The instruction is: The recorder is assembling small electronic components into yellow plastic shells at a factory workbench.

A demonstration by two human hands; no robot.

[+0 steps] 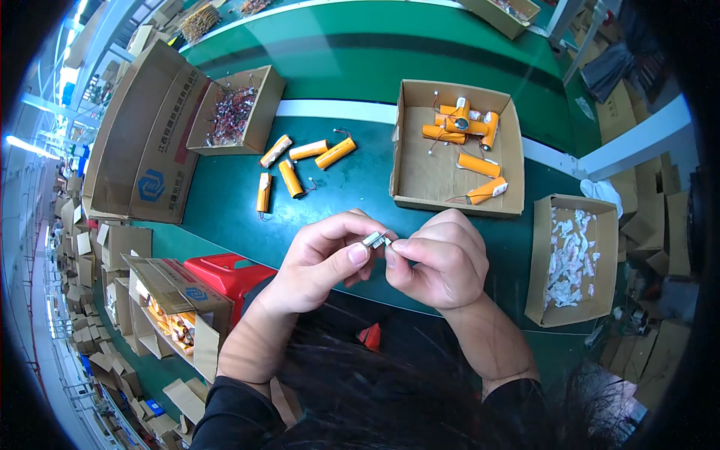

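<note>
From where I stand, both bare hands meet over the near edge of the green, smooth-surfaced tabletop (pixel 352 191), with a small, metallic-and-pale, rectangular piece (pixel 374 239) between them. The left hand (pixel 322 259) has its fingers closed on the piece's left side, thumb nearest the wearer; the right hand (pixel 446 262) has thumb and forefinger closed in a pinch at its right end. What exactly the right fingers grasp there is too small to tell.

To my eye, good work here calls for the left hand as the steady clamp, gripping the body close to where the right pinches, so little bends between them. The right should apply gentle, straight force rather than twist, since so slight a part could snap or spring away. Resting the wrists would likely help, as the forearms look unsupported.

At ten to eleven o'clock from the hands, five orange, wire-tailed cylinders (pixel 290 178) lie loose, far enough off not to be knocked. Beyond them stands a brown cardboard box of tangled wired parts (pixel 264 109). At one o'clock a shallow brown cardboard box (pixel 424 176) holds more such cylinders; at three, another open cardboard carton (pixel 606 259) holds crumpled white scraps (pixel 568 262).
</note>
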